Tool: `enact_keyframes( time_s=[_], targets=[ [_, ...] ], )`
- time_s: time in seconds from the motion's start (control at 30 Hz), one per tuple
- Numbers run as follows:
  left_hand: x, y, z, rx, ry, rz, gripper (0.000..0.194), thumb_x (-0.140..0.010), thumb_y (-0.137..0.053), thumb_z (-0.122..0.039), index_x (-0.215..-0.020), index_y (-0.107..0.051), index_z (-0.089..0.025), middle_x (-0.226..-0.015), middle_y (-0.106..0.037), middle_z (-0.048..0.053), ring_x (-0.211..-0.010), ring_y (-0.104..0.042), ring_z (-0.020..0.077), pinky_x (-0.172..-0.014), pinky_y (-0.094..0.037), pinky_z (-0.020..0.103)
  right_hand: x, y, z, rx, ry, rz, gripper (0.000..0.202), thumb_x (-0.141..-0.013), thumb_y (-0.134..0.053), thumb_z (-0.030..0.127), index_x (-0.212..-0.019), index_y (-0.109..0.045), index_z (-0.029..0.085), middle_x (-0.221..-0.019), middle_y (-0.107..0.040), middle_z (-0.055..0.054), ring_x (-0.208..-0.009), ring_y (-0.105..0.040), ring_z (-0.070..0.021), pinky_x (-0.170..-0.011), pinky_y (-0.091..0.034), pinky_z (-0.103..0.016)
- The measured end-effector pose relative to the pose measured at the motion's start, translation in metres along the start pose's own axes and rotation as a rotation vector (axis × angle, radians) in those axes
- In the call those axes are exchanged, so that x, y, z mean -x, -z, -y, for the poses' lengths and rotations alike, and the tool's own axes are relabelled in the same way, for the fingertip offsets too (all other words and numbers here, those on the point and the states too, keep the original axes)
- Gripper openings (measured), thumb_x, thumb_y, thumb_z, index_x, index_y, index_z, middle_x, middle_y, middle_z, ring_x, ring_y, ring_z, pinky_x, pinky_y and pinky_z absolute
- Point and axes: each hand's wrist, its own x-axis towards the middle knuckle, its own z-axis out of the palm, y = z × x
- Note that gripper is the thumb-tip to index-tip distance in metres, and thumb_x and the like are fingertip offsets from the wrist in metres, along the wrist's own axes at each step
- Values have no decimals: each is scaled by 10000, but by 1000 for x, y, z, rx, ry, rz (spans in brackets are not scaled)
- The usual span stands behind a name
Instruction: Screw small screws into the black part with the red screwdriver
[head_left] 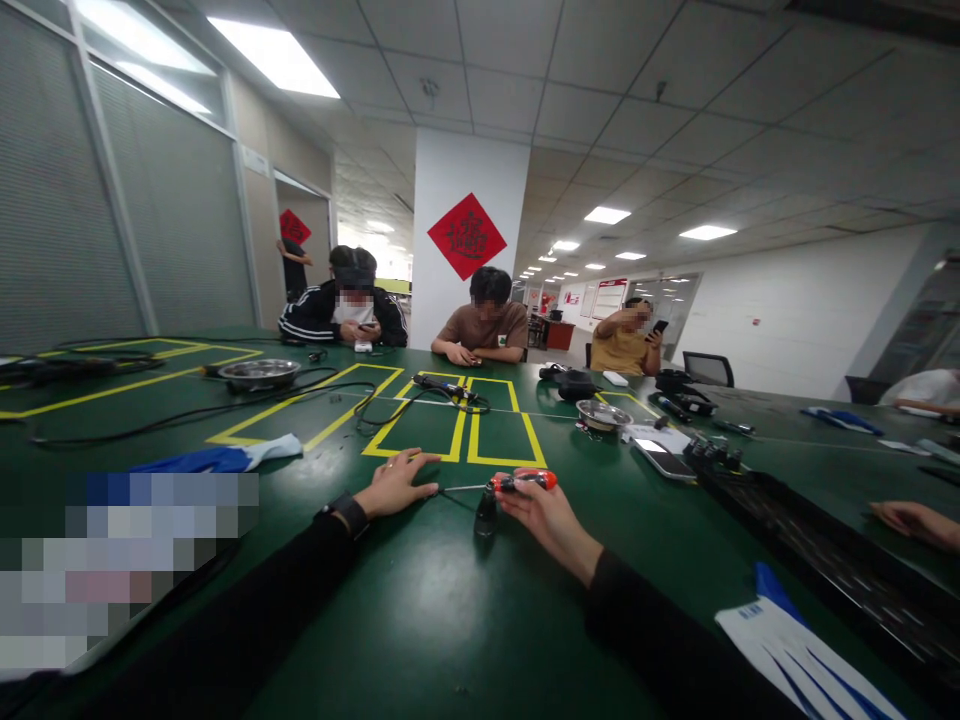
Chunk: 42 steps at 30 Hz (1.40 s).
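Observation:
My right hand point(541, 512) is closed around the handle of a screwdriver point(529, 482) with an orange-red and black grip. Its thin shaft lies nearly level and points left, the tip close to my left thumb. My left hand point(397, 485) rests low over the green table with its fingers stretched out; I see nothing in it. Just under the screwdriver handle, beside my right fingers, a small dark cylindrical piece point(486, 515) stands on the table. Whether my right fingers touch that piece, I cannot tell.
Yellow tape rectangles mark the green table point(420, 620). A black cabled tool point(442, 388) lies ahead. Metal bowls point(259, 373) point(602, 415), a phone point(664, 460), a long black tray point(825, 570) and gloves point(795, 640) lie around. Several people sit about the table; a co-worker's hand point(919, 522) is at right.

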Motion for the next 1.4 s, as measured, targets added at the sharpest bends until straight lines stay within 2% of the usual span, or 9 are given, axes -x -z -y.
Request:
enact_keyframes(
  time_s=[0.17, 0.3, 0.4, 0.5, 0.7, 0.97, 1.07, 1.23, 1.4],
  targets=[
    [-1, 0, 0, -32, -31, 48, 594, -776, -457, -520, -1326, -356, -320, -1396, -331, 100, -1280, -283, 335, -1002, -224, 534, -1, 3, -1, -9, -13, 22, 247, -691, -688, 202, -894, -556, 151, -957, -695, -105, -820, -681, -204, -786, -495, -332],
    [-4, 0, 5, 55, -105, 13, 469, -787, -454, -498, -1200, -523, -286, -1358, -402, 68, -1241, -356, 286, -1020, -259, 452, -3, 8, -3, -33, -10, -11, 240, -699, -682, 207, -899, -562, 151, -910, -704, -99, -791, -682, -206, -748, -498, -322],
    [-4, 3, 7, 188, -193, -13, 394, -780, -464, -508, -960, -657, -215, -1130, -597, 63, -1079, -505, 238, -964, -350, 343, -4, 9, -3, -55, -6, -40, 219, -702, -676, 202, -884, -567, 149, -904, -706, -99, -768, -683, -198, -720, -500, -307],
    [-2, 9, 3, 264, -205, 4, 389, -738, -514, -530, -829, -679, -190, -913, -667, 48, -896, -580, 220, -840, -423, 295, -4, 9, -3, -73, -5, -59, 196, -712, -664, 201, -876, -569, 148, -903, -707, -100, -765, -683, -194, -710, -501, -299],
    [6, 9, -14, 358, -208, -27, 364, -740, -538, -493, -876, -682, -188, -938, -666, 49, -893, -583, 209, -811, -430, 285, -4, 12, -3, -113, 6, -70, 176, -726, -647, 206, -872, -572, 143, -885, -709, -93, -773, -681, -191, -721, -500, -293],
    [4, -4, -26, 306, -194, -243, 269, -737, -569, -412, -739, -683, -168, -789, -669, 55, -784, -601, 207, -747, -445, 305, -3, 14, 0, -130, 87, -89, 180, -747, -617, 235, -900, -533, 194, -929, -694, -75, -767, -667, -168, -733, -492, -298],
    [2, -7, -23, 315, -164, -308, 284, -766, -533, -401, -814, -703, -178, -844, -687, 60, -823, -611, 210, -766, -449, 303, 0, 11, 7, 66, 207, -84, 210, -759, -596, 265, -955, -545, 213, -1029, -653, -68, -845, -647, -186, -781, -484, -345],
    [2, -9, -23, 389, -78, -360, 325, -765, -521, -412, -885, -711, -178, -876, -717, 54, -795, -640, 212, -744, -469, 297, 7, 11, 17, 819, 466, -12, 181, -671, -623, 162, -846, -600, 204, -1105, -575, -56, -1080, -525, -221, -976, -355, -401],
    [7, -7, -32, 436, -41, -388, 317, -725, -569, -422, -843, -713, -166, -767, -723, 44, -666, -637, 196, -640, -468, 274, 16, 8, 12, 1204, 397, 82, 202, -649, -633, 135, -832, -566, 186, -1121, -525, -80, -1093, -499, -229, -952, -372, -383]
  ],
)
